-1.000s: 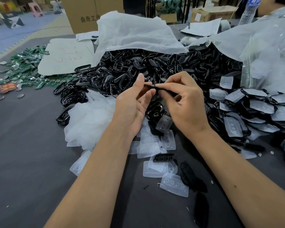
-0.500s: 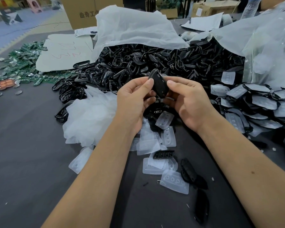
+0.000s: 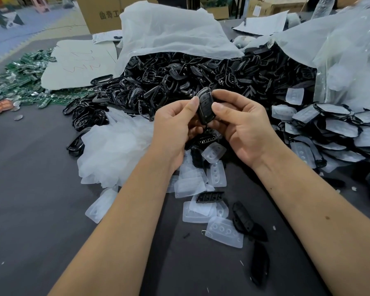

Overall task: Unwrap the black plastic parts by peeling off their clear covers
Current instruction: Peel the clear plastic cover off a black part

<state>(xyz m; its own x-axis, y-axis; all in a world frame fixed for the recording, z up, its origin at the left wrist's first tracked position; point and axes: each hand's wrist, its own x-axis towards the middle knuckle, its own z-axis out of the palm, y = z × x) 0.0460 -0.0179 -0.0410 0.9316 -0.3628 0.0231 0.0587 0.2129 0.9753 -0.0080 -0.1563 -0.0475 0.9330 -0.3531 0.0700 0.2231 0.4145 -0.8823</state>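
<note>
Above dark table (image 3: pixel 30 210), both hands (image 3: pixel 205 122) pinch black part (image 3: pixel 205 104).

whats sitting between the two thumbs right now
In the head view, a black key-fob part stands upright between them, pinched by the left hand on one edge and the right hand on the other.

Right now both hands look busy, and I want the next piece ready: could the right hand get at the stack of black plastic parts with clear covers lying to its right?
Probably yes. The right hand pinches a black key-fob part, but the covered stack lies uncovered beside it, nothing between.
</note>
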